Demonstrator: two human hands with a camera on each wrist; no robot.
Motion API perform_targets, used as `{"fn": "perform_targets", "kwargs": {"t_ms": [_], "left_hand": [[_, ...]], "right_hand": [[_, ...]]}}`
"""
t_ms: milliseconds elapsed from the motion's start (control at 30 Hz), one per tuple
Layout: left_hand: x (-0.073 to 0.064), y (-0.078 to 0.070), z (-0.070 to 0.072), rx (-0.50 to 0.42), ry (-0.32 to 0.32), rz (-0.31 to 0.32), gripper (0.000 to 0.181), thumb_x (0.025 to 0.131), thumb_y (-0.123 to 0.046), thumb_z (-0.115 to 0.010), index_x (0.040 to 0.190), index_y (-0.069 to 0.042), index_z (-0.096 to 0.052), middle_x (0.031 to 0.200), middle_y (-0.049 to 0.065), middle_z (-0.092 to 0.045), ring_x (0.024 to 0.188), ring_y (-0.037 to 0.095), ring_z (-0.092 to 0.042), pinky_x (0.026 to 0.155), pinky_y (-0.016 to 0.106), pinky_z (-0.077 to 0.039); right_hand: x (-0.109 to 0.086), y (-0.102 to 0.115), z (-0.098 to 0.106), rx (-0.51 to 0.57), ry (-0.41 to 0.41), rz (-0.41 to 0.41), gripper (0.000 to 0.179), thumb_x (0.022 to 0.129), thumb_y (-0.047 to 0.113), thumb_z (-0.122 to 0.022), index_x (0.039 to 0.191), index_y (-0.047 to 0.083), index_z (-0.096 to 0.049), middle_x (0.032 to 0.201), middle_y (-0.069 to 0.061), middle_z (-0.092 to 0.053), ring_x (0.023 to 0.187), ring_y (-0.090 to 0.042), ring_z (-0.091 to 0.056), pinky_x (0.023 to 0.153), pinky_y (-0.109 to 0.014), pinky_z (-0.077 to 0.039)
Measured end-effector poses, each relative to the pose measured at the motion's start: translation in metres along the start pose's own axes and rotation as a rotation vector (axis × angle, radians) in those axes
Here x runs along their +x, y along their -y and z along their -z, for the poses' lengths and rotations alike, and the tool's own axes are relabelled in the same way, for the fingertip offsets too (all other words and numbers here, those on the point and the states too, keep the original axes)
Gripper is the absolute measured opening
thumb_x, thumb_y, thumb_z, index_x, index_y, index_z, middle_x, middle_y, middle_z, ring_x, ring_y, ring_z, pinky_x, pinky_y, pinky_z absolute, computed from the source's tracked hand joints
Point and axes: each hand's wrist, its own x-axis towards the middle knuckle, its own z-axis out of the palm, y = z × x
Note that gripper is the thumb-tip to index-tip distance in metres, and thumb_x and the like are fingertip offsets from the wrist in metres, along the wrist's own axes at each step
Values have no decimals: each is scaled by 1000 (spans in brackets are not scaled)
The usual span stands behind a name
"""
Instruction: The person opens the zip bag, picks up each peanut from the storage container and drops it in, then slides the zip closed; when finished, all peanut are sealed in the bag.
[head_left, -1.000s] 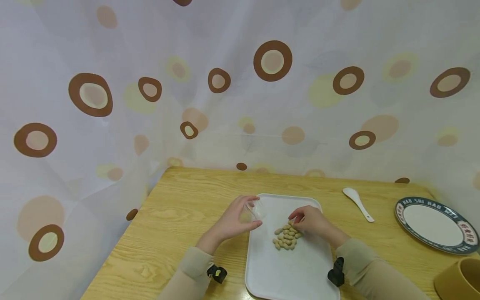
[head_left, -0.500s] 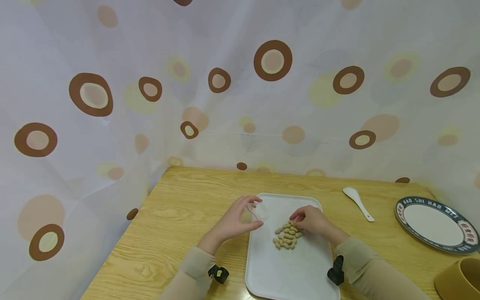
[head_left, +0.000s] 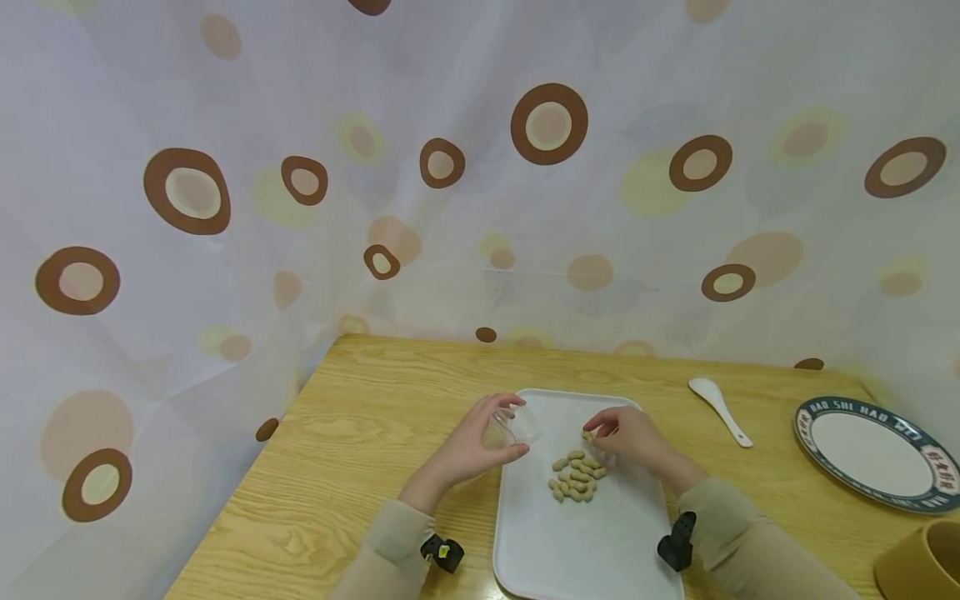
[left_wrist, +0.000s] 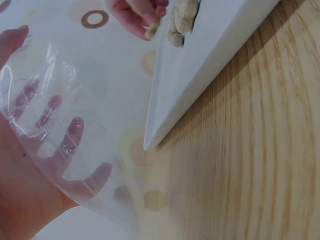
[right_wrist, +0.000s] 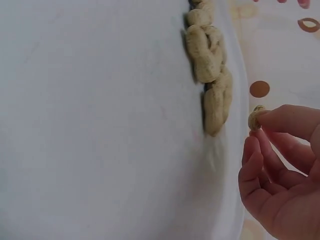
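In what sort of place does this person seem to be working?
It looks like an indoor corner arranged for table work, perhaps at home or in a studio; I cannot tell which. A dotted sheet hangs behind and beside a wooden table, where a patterned plate lies.

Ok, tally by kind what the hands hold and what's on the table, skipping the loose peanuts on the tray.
Held peanut, right hand: 1
Clear plastic bag, left hand: 1
Tray: 1
White spoon: 1
Plate: 1
Brown vessel, partly in view: 1
Total: 6
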Motion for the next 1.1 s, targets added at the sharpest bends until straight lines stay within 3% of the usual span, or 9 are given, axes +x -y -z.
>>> {"fn": "perform_targets", "kwargs": {"t_ms": [300,500,867,1100], "left_hand": [[-1,2,-6,-39,-27,-1,60,87,-36,-74,140,-26,-47,141,0,-49,130,22,-47,110,56,-35],[-4,3,-9,-44,-30,15,63,87,-37,-74,142,-29,-46,138,9,-51,126,24,-48,108,58,-35],[-5,1,-9,-15,-11,-1,63,87,-39,-73,142,-22,-46,140,9,-49,128,24,-46,106,55,-38],[-4,-2,-9,-22,-15,1,64,88,-38,-72,143,-20,-45,139,8,-49,128,24,-46,107,54,-38]], "right_hand": [[-6,39,16,230,-30,31,30,91,19,-70,118,5,-68,95,-11,-69,78,-22,-58,69,-34,-50],[-15,69,13,334,12,78,33,92,20,-70,120,4,-67,94,-8,-69,75,-16,-60,68,-30,-49],[-20,94,-2,380,74,168,31,92,14,-69,119,0,-66,95,-9,-69,73,-15,-60,66,-28,-51],[-18,96,-5,381,56,151,38,93,14,-68,129,2,-62,100,-16,-70,74,-15,-63,64,-26,-49]]}}
